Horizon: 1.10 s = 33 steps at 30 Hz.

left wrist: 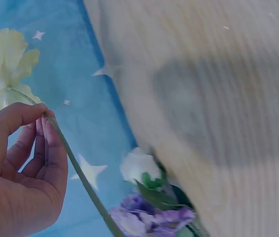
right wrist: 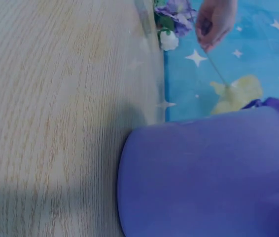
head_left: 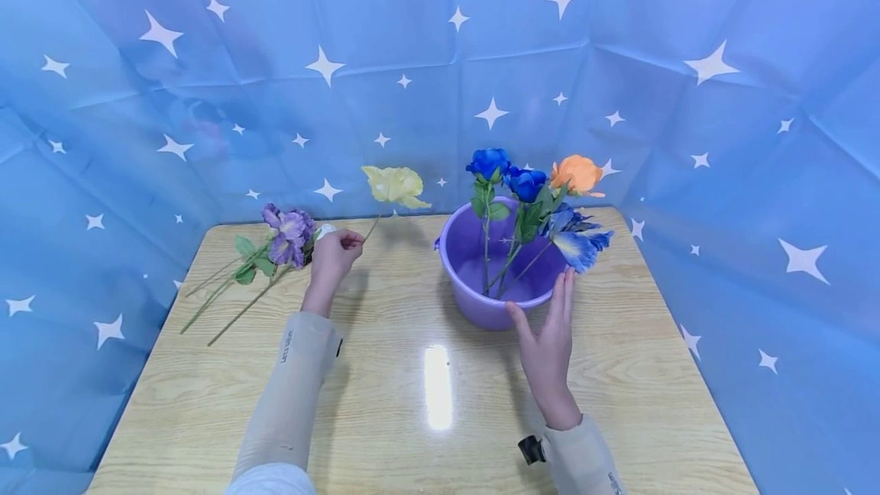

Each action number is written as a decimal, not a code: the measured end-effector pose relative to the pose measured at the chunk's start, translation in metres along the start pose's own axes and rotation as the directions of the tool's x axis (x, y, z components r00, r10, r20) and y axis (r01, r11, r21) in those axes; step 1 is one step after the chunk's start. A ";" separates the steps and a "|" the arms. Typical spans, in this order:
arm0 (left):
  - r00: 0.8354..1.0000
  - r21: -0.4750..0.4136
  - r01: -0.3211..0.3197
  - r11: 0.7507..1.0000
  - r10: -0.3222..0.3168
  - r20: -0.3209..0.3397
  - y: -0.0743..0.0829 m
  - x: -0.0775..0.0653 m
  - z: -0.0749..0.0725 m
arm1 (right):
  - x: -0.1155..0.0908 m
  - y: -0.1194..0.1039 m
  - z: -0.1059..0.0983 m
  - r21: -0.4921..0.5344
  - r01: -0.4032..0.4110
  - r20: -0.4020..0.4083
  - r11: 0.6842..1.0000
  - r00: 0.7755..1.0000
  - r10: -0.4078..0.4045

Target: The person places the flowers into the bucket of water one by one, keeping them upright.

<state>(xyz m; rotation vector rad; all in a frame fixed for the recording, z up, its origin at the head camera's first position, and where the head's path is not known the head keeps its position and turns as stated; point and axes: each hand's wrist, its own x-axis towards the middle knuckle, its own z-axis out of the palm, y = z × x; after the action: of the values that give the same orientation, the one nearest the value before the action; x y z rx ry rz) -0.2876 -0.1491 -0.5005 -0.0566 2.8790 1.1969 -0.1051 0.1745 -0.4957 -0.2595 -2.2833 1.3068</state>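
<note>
In the head view my left hand [head_left: 333, 262] pinches the thin green stem of a pale yellow artificial flower [head_left: 395, 186], holding it above the table. The left wrist view shows thumb and fingertips on the stem [left wrist: 75, 163] just below the bloom [left wrist: 6, 64]. A purple bucket [head_left: 484, 315] stands right of centre. My right hand [head_left: 550, 346] touches its near right rim, fingers straight and thumb spread. Inside the bucket lean two blue roses [head_left: 489, 163], an orange flower [head_left: 577, 174] and a blue-and-white flower [head_left: 579, 244].
At the table's left lie purple flowers [head_left: 289, 234] with long stems and green leaves. A white flower [left wrist: 139, 165] is beside them, partly hidden by my left hand in the head view. A blue star-patterned cloth [head_left: 412, 37] hangs behind and beside the wooden table [head_left: 385, 403].
</note>
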 end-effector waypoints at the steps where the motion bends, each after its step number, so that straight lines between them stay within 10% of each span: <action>1: 1.000 -0.003 -0.007 1.000 0.007 0.000 0.004 0.000 -0.001 | 0.000 0.000 0.000 0.000 0.001 0.001 1.000 1.000 -0.001; 33: 0.974 -0.176 -0.225 0.958 0.218 -0.062 0.111 -0.019 -0.019 | 0.000 -0.002 -0.001 0.003 -0.011 0.002 1.000 1.000 0.011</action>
<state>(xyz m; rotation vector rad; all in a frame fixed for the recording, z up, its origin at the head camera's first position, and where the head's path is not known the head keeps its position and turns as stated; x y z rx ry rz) -0.2736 -0.0838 -0.4082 0.2483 2.8626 1.5109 -0.1047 0.1740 -0.4941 -0.2704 -2.2848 1.3163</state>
